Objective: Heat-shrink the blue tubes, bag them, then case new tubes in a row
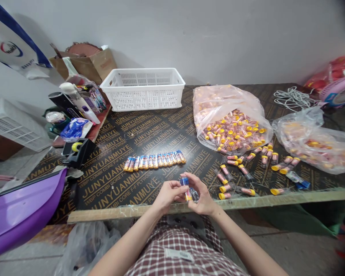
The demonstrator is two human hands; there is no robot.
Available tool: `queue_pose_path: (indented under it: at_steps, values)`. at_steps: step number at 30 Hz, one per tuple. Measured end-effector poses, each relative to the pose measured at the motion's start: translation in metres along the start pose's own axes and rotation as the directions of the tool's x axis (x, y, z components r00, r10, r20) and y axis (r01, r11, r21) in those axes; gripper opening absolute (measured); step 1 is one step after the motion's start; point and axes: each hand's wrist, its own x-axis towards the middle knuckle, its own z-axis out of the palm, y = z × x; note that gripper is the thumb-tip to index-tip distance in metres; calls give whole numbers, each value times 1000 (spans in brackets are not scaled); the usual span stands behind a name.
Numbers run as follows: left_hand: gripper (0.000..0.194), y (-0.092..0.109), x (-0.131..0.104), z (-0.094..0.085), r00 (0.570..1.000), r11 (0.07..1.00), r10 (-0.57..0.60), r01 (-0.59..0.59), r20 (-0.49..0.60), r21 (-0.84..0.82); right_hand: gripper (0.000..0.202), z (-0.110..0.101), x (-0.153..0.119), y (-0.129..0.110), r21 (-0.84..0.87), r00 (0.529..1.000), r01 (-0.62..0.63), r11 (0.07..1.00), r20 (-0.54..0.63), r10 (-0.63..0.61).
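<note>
Near the table's front edge, my left hand (171,194) and my right hand (200,194) hold one small tube (185,188) between them. The tube has a blue cap on top and a yellow end below, and stands roughly upright. My left fingers pinch its side; my right fingers close around its top and bottom. Beyond my hands lies a row of similar blue-and-yellow tubes (153,160), side by side. To the right, loose yellow-ended tubes (245,171) are scattered before an open plastic bag (230,96) full of them.
A white basket (146,94) stands at the back. A tape dispenser (78,152) and a purple dustpan (25,211) are at the left. Another bag of tubes (319,143), a coiled cable (293,98) and a pink fan (337,92) are at the right.
</note>
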Motion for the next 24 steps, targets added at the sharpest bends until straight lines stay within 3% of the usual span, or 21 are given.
queue_pose_path:
  at_steps: [7,11,13,15,16,17,19,21,24]
  values:
    - [40,-1,-2,1,1000,1000,5,-5,-8,0,85,-1,3,-1,14,1000,5,1000,24,-6]
    - [41,4,14,-9,997,996,65,-62,-42,68,90,-9,7,-7,-26,998,-15,1000,58,16]
    - [46,12,33,-19,977,973,171,-147,-128,179,91,-18,4,-10,-63,999,-35,997,-24,33]
    - [53,24,57,-30,921,905,319,-226,-222,360,84,-31,-4,-11,-108,969,-82,991,-241,54]
    - [54,31,69,-34,885,850,393,-247,-249,465,78,-39,-11,-10,-123,920,-120,985,-387,63]
    - [53,38,81,-38,851,782,460,-252,-255,570,72,-47,-21,-7,-131,842,-161,978,-536,66]
    - [47,49,101,-42,793,627,560,-214,-242,749,64,-63,-46,3,-128,625,-240,962,-779,53]
    - [42,55,116,-42,755,478,615,-128,-227,869,61,-76,-81,19,-117,417,-320,940,-908,29]
    - [42,56,128,-37,748,315,628,5,-213,949,64,-82,-145,49,19,177,-454,891,-978,111]
